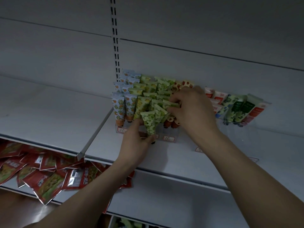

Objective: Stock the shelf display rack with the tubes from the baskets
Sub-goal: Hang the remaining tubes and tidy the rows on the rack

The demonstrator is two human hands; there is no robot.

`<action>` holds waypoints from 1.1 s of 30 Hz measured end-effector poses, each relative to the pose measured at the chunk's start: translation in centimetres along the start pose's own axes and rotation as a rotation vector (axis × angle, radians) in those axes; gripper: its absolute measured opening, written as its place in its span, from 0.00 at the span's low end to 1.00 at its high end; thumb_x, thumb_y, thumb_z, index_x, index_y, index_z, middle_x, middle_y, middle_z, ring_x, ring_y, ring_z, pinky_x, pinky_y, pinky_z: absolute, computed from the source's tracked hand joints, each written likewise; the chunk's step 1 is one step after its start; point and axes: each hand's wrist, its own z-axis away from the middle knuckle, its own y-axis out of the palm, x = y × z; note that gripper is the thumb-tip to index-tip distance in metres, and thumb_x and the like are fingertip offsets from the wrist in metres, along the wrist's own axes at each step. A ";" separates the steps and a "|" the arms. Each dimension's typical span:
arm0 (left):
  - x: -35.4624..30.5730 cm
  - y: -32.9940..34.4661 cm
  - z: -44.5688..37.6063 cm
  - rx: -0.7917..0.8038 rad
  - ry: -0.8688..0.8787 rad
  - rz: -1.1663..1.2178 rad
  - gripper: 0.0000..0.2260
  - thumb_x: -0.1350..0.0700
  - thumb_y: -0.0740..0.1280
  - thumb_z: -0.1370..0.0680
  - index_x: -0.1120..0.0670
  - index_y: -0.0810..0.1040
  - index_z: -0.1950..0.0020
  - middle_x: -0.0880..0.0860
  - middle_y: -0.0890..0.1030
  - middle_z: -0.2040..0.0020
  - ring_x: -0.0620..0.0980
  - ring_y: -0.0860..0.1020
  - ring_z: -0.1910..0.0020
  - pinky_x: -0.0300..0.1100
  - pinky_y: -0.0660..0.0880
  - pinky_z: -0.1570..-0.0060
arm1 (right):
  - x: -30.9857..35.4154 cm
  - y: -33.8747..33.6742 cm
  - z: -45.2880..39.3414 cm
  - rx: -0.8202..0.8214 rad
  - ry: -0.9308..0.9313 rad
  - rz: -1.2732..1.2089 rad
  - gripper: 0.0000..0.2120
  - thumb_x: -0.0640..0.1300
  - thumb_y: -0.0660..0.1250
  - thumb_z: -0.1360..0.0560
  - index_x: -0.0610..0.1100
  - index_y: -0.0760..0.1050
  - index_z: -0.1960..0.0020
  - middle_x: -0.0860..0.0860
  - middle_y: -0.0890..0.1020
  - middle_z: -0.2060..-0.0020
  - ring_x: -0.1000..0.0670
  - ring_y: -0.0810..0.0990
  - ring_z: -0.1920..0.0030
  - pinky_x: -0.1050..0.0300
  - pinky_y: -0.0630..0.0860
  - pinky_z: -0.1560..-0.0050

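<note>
A green tube (148,124) stands cap-down, long axis upright, pinched in the left hand (138,142) at the front of the clear rack (171,136) on the shelf (49,112). The right hand (192,109), just behind, grasps another tube (170,104).

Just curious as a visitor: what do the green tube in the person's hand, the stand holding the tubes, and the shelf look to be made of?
Green tube: likely soft printed plastic, with a flat crimped end. Stand: apparently clear hard plastic; you see through it. Shelf: probably painted metal, smooth and pale.
</note>
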 end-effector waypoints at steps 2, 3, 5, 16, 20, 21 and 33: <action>0.0 0.0 0.0 -0.006 0.009 0.001 0.19 0.58 0.74 0.27 0.47 0.73 0.40 0.41 0.76 0.45 0.45 0.79 0.50 0.25 0.70 0.61 | -0.2 -0.2 -0.3 0.031 0.010 -0.003 0.09 0.44 0.73 0.28 0.43 0.83 0.49 0.46 0.82 0.52 0.45 0.71 0.47 0.55 0.65 0.56; 0.0 0.0 0.0 -0.007 0.010 0.007 0.18 0.58 0.74 0.27 0.47 0.73 0.40 0.40 0.76 0.46 0.43 0.79 0.52 0.24 0.70 0.62 | -0.2 -0.2 -0.5 0.048 0.013 -0.005 0.09 0.44 0.72 0.27 0.43 0.83 0.48 0.46 0.82 0.52 0.45 0.71 0.46 0.54 0.65 0.55; -0.2 0.0 0.1 -0.013 0.012 0.021 0.18 0.58 0.74 0.27 0.47 0.72 0.42 0.36 0.75 0.49 0.38 0.78 0.56 0.23 0.70 0.64 | -0.3 -0.2 -0.7 0.073 0.015 -0.009 0.10 0.43 0.72 0.26 0.43 0.83 0.47 0.46 0.81 0.51 0.46 0.70 0.45 0.55 0.65 0.54; 0.4 0.4 -0.2 -0.033 0.252 -0.122 0.17 0.59 0.75 0.29 0.54 0.77 0.42 0.49 0.73 0.42 0.43 0.73 0.47 0.34 0.74 0.55 | -0.5 0.0 -1.0 0.085 0.046 -0.014 0.11 0.45 0.73 0.27 0.44 0.83 0.46 0.44 0.82 0.50 0.45 0.73 0.45 0.54 0.70 0.51; 0.9 0.9 -0.3 -0.005 0.314 -0.135 0.17 0.55 0.73 0.30 0.55 0.79 0.42 0.52 0.72 0.39 0.52 0.78 0.49 0.38 0.78 0.55 | -0.3 -0.1 -1.2 0.096 0.050 -0.009 0.09 0.44 0.73 0.28 0.44 0.84 0.49 0.44 0.82 0.52 0.45 0.74 0.45 0.55 0.70 0.52; 0.9 1.0 -0.4 -0.012 0.317 -0.140 0.17 0.55 0.73 0.30 0.55 0.79 0.42 0.52 0.72 0.39 0.53 0.78 0.49 0.41 0.79 0.54 | -0.3 -0.2 -1.3 0.102 0.051 -0.009 0.09 0.44 0.73 0.28 0.43 0.84 0.49 0.44 0.82 0.52 0.45 0.75 0.46 0.55 0.70 0.52; 2.0 0.9 -0.3 -0.037 0.296 -0.215 0.16 0.57 0.74 0.30 0.56 0.78 0.44 0.52 0.71 0.41 0.55 0.79 0.52 0.52 0.80 0.57 | -0.1 0.0 -1.7 0.140 -0.001 0.040 0.05 0.39 0.70 0.26 0.43 0.84 0.54 0.45 0.84 0.56 0.46 0.80 0.54 0.52 0.77 0.52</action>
